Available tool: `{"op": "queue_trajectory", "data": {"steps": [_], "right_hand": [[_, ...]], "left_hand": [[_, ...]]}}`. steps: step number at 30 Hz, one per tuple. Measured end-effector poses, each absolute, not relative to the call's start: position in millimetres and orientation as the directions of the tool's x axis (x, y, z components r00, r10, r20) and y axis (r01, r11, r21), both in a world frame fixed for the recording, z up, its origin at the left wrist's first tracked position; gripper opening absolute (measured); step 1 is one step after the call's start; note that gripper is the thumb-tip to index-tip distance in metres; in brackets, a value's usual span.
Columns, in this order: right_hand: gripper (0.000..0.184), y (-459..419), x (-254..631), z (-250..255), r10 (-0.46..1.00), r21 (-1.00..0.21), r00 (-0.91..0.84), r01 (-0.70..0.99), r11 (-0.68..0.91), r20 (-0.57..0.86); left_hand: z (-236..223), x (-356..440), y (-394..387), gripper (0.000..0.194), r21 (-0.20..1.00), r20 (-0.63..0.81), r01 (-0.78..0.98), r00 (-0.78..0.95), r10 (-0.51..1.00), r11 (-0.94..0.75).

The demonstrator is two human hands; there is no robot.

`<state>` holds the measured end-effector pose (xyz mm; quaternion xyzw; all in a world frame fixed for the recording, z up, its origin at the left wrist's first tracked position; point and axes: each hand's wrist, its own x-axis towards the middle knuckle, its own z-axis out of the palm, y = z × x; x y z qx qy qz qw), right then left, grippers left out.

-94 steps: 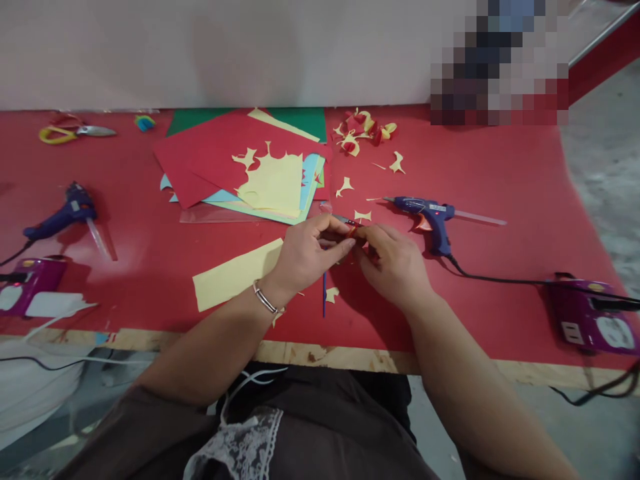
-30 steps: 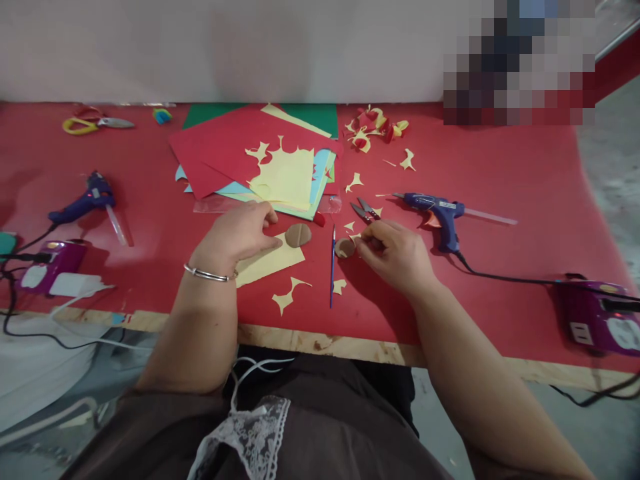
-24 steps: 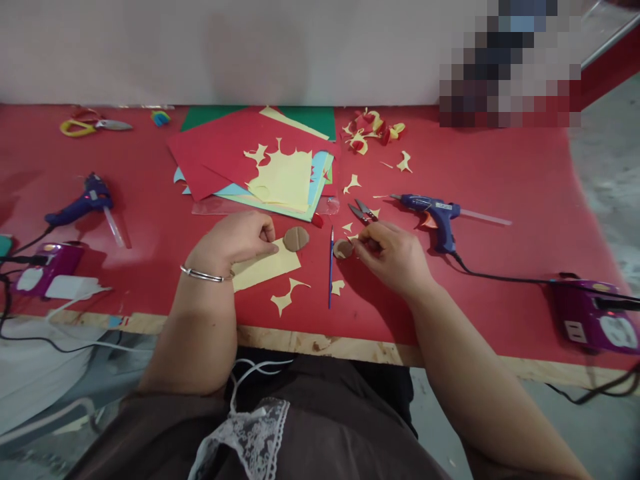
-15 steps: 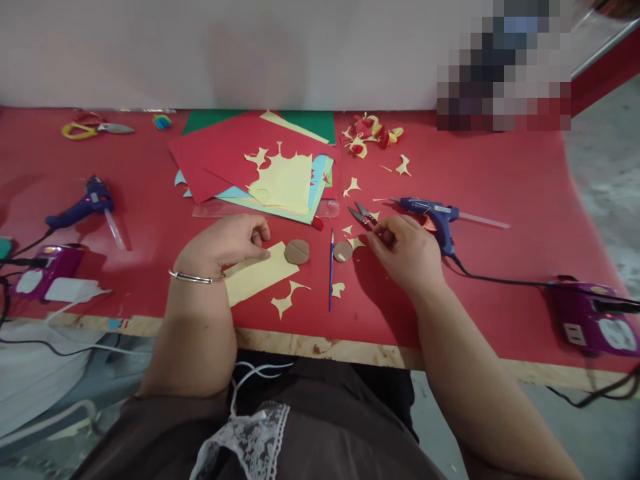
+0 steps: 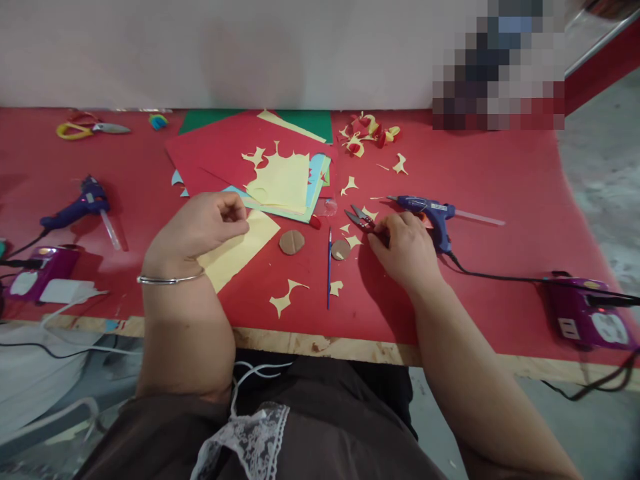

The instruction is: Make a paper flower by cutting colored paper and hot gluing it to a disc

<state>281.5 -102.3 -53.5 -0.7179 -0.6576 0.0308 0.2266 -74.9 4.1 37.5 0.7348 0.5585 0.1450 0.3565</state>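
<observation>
My left hand (image 5: 203, 227), with a bracelet at the wrist, has its fingers pinched on a strip of pale yellow paper (image 5: 237, 250). The paper slants above the table, partly covered by the hand. On the right, my right hand (image 5: 406, 250) is closed around small thread snips (image 5: 361, 219), whose blades stick out apart to the left. A brown cardboard disc (image 5: 291, 242) lies between the hands. Near it are a slim blue paintbrush-like stick (image 5: 329, 273) and a smaller greyish disc (image 5: 341, 250). Yellow paper scraps (image 5: 289, 298) are scattered around.
A blue glue gun (image 5: 425, 208) lies just beyond my right hand, its cord running to a purple power box (image 5: 590, 310). Another glue gun (image 5: 83, 203) is at left. Coloured sheets (image 5: 215, 150), scissors (image 5: 95, 129) and red-yellow paper pieces (image 5: 370, 133) lie at the back.
My left hand has moved left and slightly away from me, taking the yellow paper with it, off the cardboard disc's side. My right hand with the snips stays nearly in place.
</observation>
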Motion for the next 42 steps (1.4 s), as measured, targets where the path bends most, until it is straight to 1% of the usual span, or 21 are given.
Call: {"op": "queue_trajectory", "data": {"steps": [4,6,8,10,11,12,15,18,21,24,27,31,35,38,40,42], "right_hand": [[0.005,-102.1,281.3,-51.6,0.96,-0.357,0.129,0.933,-0.032,0.25],[0.006,-101.8,281.0,-50.2,0.961,-0.362,0.125,0.932,-0.028,0.247],[0.006,-101.4,280.6,-48.9,0.964,-0.367,0.124,0.93,-0.029,0.237],[0.009,-101.3,279.9,-47.4,0.965,-0.384,0.142,0.922,-0.047,0.223],[0.011,-101.4,279.6,-46.2,0.964,-0.402,0.158,0.914,-0.06,0.216],[0.014,-101.6,279.1,-44.6,0.962,-0.427,0.176,0.901,-0.073,0.208],[0.02,-103.1,276.6,-37.2,0.957,-0.531,0.225,0.841,-0.098,0.181],[0.018,-104.5,272.4,-29.1,0.948,-0.639,0.294,0.755,-0.151,0.123],[0.015,-105.0,267.8,-26.3,0.942,-0.703,0.331,0.681,-0.204,0.047],[0.015,-104.8,265.4,-29.5,0.946,-0.754,0.325,0.624,-0.206,0.011],[0.016,-104.6,265.9,-33.2,0.948,-0.799,0.317,0.568,-0.196,-0.007],[0.02,-106.2,268.5,-32.3,0.952,-0.881,0.296,0.426,-0.207,-0.08],[0.024,-108.8,268.3,-27.8,0.952,-0.938,0.248,0.252,-0.239,-0.176],[0.026,-109.1,266.7,-24.9,0.95,-0.966,0.242,0.114,-0.23,-0.198],[0.027,-109.1,266.4,-23.4,0.949,-0.971,0.238,0.069,-0.228,-0.206],[0.036,-109.4,266.9,-22.0,0.951,-0.966,0.21,0.074,-0.248,-0.228]], "left_hand": [[51.5,-59.8,-3.3,0.026,0.873,-0.084,0.476,0.36,0.929,-0.106],[51.1,-36.9,-8.8,0.036,0.936,-0.05,0.34,0.387,0.921,-0.092],[42.8,-8.5,-14.9,0.041,0.959,-0.125,0.283,0.512,0.85,-0.03],[28.8,18.9,-21.7,0.034,0.964,-0.221,0.257,0.648,0.729,0.064],[21.1,30.1,-25.1,0.03,0.963,-0.248,0.251,0.685,0.685,0.099],[14.0,38.8,-28.4,0.028,0.965,-0.247,0.239,0.694,0.676,0.107],[-0.9,49.6,-34.4,0.026,0.971,-0.233,0.203,0.671,0.704,0.128],[-6.3,45.0,-33.3,0.023,0.962,-0.27,0.197,0.632,0.726,0.187],[-8.7,38.0,-28.3,0.022,0.968,-0.25,0.164,0.609,0.753,0.19],[-11.4,34.8,-24.1,0.025,0.979,-0.203,0.111,0.595,0.778,0.17],[-13.8,34.7,-22.7,0.033,0.988,-0.156,0.078,0.577,0.801,0.137],[-15.2,34.9,-23.5,0.04,0.992,-0.128,0.082,0.559,0.819,0.099],[-16.6,33.0,-23.7,0.044,0.985,-0.169,0.138,0.585,0.793,0.108],[-17.9,31.4,-23.3,0.045,0.979,-0.205,0.147,0.624,0.754,0.144],[-18.0,31.0,-23.0,0.045,0.978,-0.208,0.144,0.623,0.754,0.151],[-17.0,31.4,-22.8,0.046,0.978,-0.207,0.142,0.613,0.762,0.151]]}}
